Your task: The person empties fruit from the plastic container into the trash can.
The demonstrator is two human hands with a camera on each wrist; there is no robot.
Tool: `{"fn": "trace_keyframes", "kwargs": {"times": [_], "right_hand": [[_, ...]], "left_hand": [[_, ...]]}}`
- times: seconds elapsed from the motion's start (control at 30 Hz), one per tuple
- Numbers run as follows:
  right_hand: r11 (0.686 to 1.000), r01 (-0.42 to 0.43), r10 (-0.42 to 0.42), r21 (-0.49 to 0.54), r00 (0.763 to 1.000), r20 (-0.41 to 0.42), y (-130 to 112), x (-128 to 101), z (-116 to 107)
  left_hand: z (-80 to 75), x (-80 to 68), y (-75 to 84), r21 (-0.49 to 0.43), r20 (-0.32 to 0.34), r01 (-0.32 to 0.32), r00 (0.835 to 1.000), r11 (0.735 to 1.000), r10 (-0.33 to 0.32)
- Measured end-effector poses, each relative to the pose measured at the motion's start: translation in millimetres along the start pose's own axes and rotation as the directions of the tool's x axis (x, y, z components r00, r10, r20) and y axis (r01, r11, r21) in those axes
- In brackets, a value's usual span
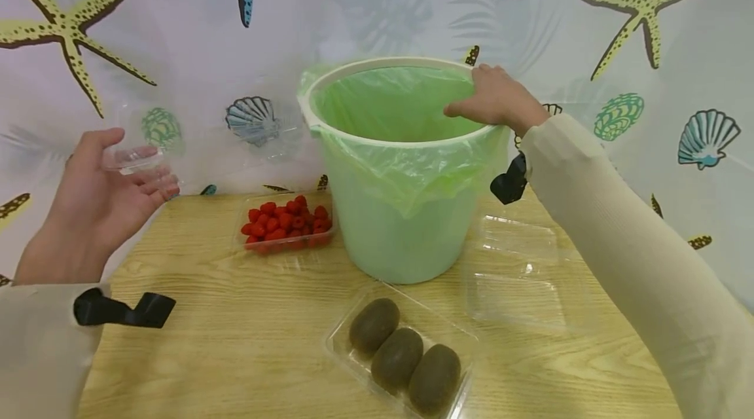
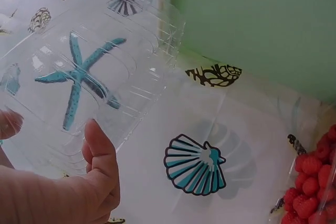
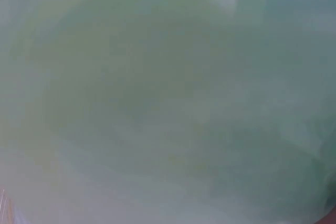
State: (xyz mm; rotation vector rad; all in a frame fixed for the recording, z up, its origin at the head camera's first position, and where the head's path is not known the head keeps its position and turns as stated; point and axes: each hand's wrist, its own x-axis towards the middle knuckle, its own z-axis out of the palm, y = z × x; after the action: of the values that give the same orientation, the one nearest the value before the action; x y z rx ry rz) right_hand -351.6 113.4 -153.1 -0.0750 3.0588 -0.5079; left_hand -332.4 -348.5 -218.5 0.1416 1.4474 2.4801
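Observation:
My left hand [image 1: 100, 200] holds a clear plastic lid [image 1: 138, 157] up at the left, above the table's edge. In the left wrist view the thumb [image 2: 100, 156] presses on that clear lid [image 2: 89, 72]. A pale green bin [image 1: 400, 170] lined with a green bag stands at the table's middle back. My right hand [image 1: 495, 101] grips its right rim, thumb inside. The right wrist view shows only blurred green bin wall [image 3: 168, 98]. An open tray of raspberries [image 1: 287, 221] sits left of the bin. A clear tray with three kiwis [image 1: 403, 353] lies in front.
A clear empty container [image 1: 515, 268] lies open on the wooden table [image 1: 235, 340] to the right of the bin. A curtain with starfish and shells [image 1: 59, 26] hangs close behind the table.

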Motion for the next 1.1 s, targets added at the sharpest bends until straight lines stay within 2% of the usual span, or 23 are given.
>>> {"fn": "trace_keyframes", "kwargs": {"times": [0.23, 0.37, 0.5, 0.63, 0.73, 0.93, 1.1], "right_hand": [[1.000, -0.008, 0.008, 0.009, 1.000, 0.003, 1.9, -1.1, 0.0], [1.000, -0.009, 0.009, 0.011, 1.000, 0.006, 3.8, -1.3, 0.5], [1.000, -0.010, 0.009, 0.013, 1.000, 0.006, 5.2, -1.5, 0.6], [1.000, -0.007, 0.007, 0.012, 1.000, 0.005, 5.0, -1.2, 1.1], [1.000, -0.005, 0.005, 0.011, 1.000, 0.005, 4.1, -1.2, 1.9], [1.000, 0.000, 0.000, 0.007, 1.000, 0.001, 3.1, -0.9, 1.5], [1.000, 0.007, -0.008, -0.004, 1.000, -0.014, 1.8, -0.4, 0.0]], "left_hand": [[-24.9, -7.2, -16.5, -0.006, 0.002, 0.036, 0.999, 0.999, -0.036], [-33.5, -9.8, -27.9, -0.002, 0.015, 0.059, 0.998, 0.998, -0.059], [-39.4, -12.2, -39.6, -0.042, 0.037, 0.042, 0.999, 0.998, -0.040], [-44.1, -16.4, -52.4, -0.098, 0.089, 0.003, 0.996, 0.995, 0.006], [-47.0, -19.4, -63.0, -0.094, 0.106, -0.018, 0.994, 0.995, 0.028], [-55.5, -22.1, -83.2, 0.006, 0.045, -0.009, 0.999, 1.000, 0.009], [-61.8, -21.9, -99.4, 0.087, -0.046, 0.054, 0.998, 0.995, -0.050]]}}
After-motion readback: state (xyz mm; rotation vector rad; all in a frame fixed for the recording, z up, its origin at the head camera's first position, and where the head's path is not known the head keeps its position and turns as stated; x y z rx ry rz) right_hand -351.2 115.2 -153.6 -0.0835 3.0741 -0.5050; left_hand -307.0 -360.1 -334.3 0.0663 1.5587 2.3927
